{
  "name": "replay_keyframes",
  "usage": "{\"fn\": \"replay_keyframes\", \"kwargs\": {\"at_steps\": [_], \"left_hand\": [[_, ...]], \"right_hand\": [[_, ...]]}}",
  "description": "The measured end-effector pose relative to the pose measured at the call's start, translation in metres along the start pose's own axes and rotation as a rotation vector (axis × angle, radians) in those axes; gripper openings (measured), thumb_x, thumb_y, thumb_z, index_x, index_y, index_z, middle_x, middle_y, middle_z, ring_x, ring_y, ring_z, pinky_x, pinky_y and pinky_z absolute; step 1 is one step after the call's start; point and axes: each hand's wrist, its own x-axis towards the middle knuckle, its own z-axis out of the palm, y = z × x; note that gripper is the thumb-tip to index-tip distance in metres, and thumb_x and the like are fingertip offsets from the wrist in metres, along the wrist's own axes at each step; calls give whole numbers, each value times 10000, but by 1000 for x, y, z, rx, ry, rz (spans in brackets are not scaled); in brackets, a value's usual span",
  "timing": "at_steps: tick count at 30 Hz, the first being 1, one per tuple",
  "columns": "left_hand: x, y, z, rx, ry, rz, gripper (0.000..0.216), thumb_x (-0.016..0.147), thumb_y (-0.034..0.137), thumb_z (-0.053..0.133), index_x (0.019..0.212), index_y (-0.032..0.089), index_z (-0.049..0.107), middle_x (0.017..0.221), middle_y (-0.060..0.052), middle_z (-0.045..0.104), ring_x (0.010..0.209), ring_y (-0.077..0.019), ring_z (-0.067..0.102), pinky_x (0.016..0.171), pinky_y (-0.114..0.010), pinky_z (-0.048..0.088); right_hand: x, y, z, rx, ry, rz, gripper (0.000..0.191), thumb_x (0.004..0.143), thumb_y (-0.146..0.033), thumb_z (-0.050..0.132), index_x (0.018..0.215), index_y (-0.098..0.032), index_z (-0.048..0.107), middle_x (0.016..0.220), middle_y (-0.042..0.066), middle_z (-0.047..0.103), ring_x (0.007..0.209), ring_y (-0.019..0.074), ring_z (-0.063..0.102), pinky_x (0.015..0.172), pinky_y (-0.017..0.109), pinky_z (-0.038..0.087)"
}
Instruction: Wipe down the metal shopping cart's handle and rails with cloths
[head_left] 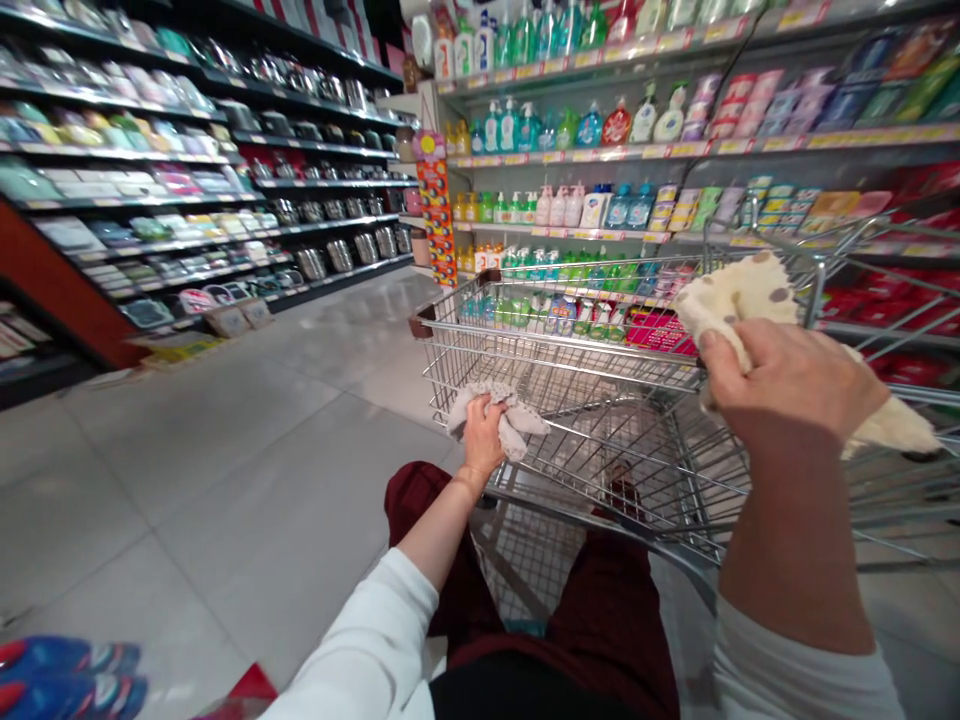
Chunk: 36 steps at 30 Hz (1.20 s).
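Note:
A metal shopping cart [555, 365] stands in front of me, its wire basket close to my knees. My left hand [484, 440] is closed on a pale greyish cloth [517, 415], which lies against the cart's near side wires. Higher up and to the right, my right hand [795, 380] grips a cream cloth with brown spots [750, 285]. Part of that cloth sticks up above the fingers, and another end hangs out beyond the wrist. It is held over the right part of the cart, in front of the wires.
Shelves of soap bottles [570, 125] run behind the cart. Shelves with pots [337, 250] and bowls line the left side. Grey tiled floor [247, 470] lies between. Blue bottles [71, 675] appear at the lower left. More cart wires [900, 480] extend on the right.

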Motion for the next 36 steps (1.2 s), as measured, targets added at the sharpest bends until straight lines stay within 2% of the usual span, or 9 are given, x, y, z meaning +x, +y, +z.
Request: {"fn": "replay_keyframes", "kwargs": {"at_steps": [4, 6, 8, 10, 13, 19, 23, 27, 36], "left_hand": [[28, 4, -21, -67, 144, 91, 275, 840, 346, 630, 1061, 185, 660, 1217, -136, 556, 1184, -287, 537, 1015, -440, 466], [51, 5, -31, -74, 261, 120, 304, 884, 385, 588, 1118, 199, 643, 1297, -135, 526, 1267, -290, 497, 1083, -455, 421], [71, 4, -35, -49, 315, 125, 379, 919, 433, 537, 1219, 212, 608, 1382, -139, 479, 1354, -303, 434, 1138, -479, 368], [83, 0, -34, -24, 289, 129, 446, 921, 474, 522, 1275, 207, 573, 1419, -152, 456, 1383, -319, 406, 1149, -493, 354], [84, -10, -29, -3, 228, 115, 469, 888, 495, 546, 1221, 166, 569, 1319, -172, 508, 1309, -325, 463, 1092, -477, 413], [88, -20, -36, 25, 182, 110, 236, 881, 333, 515, 1060, 187, 562, 1176, -132, 596, 1166, -271, 534, 999, -403, 455], [104, -10, -47, 25, 147, 17, 129, 893, 303, 507, 954, 200, 558, 991, -94, 618, 1029, -254, 554, 903, -374, 463], [108, 1, -52, 8, 135, -30, 106, 898, 288, 512, 949, 211, 564, 956, -75, 622, 990, -254, 550, 854, -362, 449], [90, 42, -54, -24, 76, 5, 110, 920, 306, 539, 974, 216, 568, 966, -81, 615, 1018, -269, 545, 826, -369, 449]], "right_hand": [[0, 1, 2, -20, 48, -11, 370, 923, -490, 405, 794, -237, 643, 775, 114, 689, 685, 230, 513, 594, 349, 231], [0, 1, 2, -31, 58, -20, 395, 922, -493, 386, 791, -224, 644, 761, 102, 680, 664, 213, 488, 587, 340, 221], [-1, 1, 2, -40, 59, -27, 421, 931, -494, 368, 804, -212, 654, 763, 99, 681, 669, 206, 484, 588, 337, 227], [-1, 0, 2, -50, 66, -25, 432, 938, -492, 366, 816, -203, 663, 772, 101, 689, 683, 205, 492, 602, 339, 247], [-1, 1, 2, -52, 66, -24, 428, 944, -490, 376, 829, -199, 668, 793, 102, 701, 688, 202, 495, 620, 345, 254], [1, 4, 4, -21, 14, -43, 428, 952, -499, 384, 883, -201, 682, 832, 117, 709, 702, 205, 490, 615, 344, 228], [4, -1, -2, 8, -30, -27, 400, 948, -472, 395, 885, -202, 683, 853, 135, 712, 698, 202, 490, 606, 340, 203], [3, -1, -9, -5, -86, 9, 391, 943, -464, 402, 880, -202, 684, 872, 142, 714, 696, 196, 495, 602, 341, 185], [0, 43, -10, -200, -146, 21, 387, 953, -444, 392, 936, -204, 695, 918, 134, 715, 728, 222, 521, 588, 332, 214]]}}
